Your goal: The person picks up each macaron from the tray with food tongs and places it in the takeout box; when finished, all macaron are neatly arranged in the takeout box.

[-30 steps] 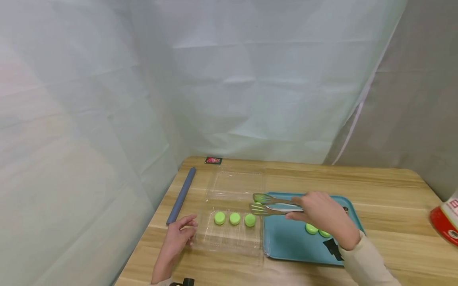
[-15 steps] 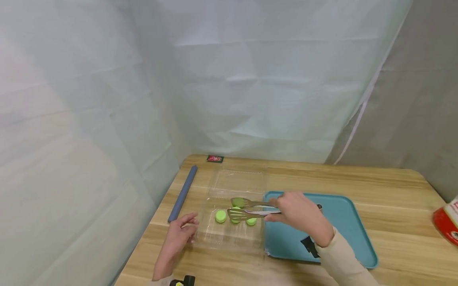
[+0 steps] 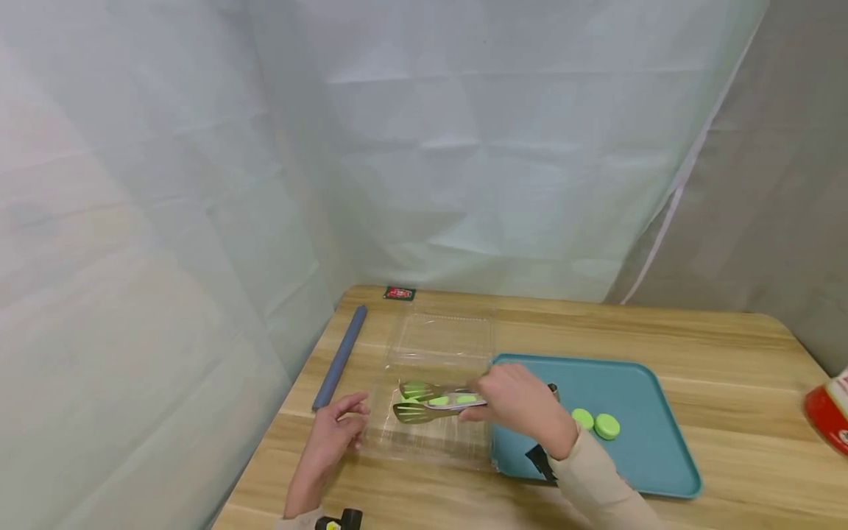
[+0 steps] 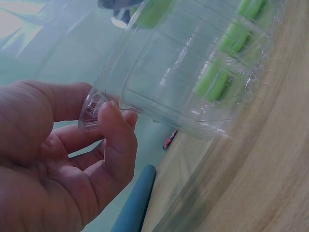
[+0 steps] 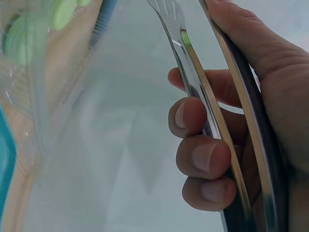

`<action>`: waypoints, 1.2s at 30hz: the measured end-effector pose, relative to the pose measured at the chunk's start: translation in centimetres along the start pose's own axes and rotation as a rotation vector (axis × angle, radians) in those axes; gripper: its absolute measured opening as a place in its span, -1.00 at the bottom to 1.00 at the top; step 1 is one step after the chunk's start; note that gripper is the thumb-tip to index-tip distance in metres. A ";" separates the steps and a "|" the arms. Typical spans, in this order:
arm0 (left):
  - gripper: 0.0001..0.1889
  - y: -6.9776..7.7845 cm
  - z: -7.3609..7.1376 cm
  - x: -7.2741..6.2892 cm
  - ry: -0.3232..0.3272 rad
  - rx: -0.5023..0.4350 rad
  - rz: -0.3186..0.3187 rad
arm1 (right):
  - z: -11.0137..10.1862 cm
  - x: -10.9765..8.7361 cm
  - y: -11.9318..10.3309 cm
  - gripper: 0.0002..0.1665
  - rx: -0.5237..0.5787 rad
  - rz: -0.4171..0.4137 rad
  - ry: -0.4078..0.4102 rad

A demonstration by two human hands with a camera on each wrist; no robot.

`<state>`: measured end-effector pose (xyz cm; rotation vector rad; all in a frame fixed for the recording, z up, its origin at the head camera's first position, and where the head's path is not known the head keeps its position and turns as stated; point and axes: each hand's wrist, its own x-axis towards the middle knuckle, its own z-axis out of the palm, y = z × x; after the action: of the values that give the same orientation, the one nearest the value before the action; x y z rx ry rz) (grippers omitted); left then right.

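Observation:
My left hand [image 3: 331,434] pinches the corner rim of a transparent plastic box [image 4: 159,108], which stands with its hinged lid [image 3: 440,335] folded back. Inside the box sits a row of green macarons [image 4: 212,84]. Metal tongs [image 3: 430,414] with slotted ends are gripped in my right hand [image 3: 520,401], thumb on one arm and fingers curled round the other. Between the tong ends, above the left part of the box, is another green macaron [image 4: 153,12]. On the blue tray [image 3: 662,471] to the right lie two more macarons [image 3: 606,427].
A blue-grey rod [image 3: 339,358] lies left of the box, along the table's left side. Near the far edge is a small dark and red packet [image 3: 400,294]. A red and white container [image 3: 831,412] stands at the far right. Pale cloth hangs behind the table.
My right hand has carried the tongs and macaron leftward from the tray's side over the box, to its left part. Both tray macarons have come into full view. The left hand stays put.

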<state>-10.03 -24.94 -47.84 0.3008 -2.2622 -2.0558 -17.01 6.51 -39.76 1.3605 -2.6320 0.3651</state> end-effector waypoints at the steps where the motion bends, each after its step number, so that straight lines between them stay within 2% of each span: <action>1: -0.49 0.0 0.0 0.0 -0.001 0.003 -0.002 | 0.2 0.1 -0.1 -0.49 0.000 0.005 -0.010; 4: -0.49 0.0 0.0 -0.1 -0.004 0.020 -0.005 | 0.7 0.2 -0.3 -0.49 0.006 0.013 -0.022; 11: -0.49 0.1 -0.1 -0.2 0.006 0.012 -0.019 | 2.1 0.5 -0.7 -0.61 -0.019 -0.023 -0.043; 17: -0.46 0.1 0.0 -0.3 0.018 0.006 -0.014 | 3.2 0.5 -0.9 -0.62 0.002 -0.010 -0.068; 27: -0.40 0.3 0.9 -0.3 0.014 0.017 -0.013 | 3.8 0.3 -0.9 -0.61 0.001 0.010 -0.077; 36: -0.45 0.2 1.2 -0.2 0.022 0.033 0.002 | 3.8 0.0 -0.7 -0.65 0.047 0.012 -0.067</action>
<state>-10.06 -23.71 -47.71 0.3209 -2.2845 -2.0063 -16.56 5.01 -43.25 1.3947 -2.7035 0.3916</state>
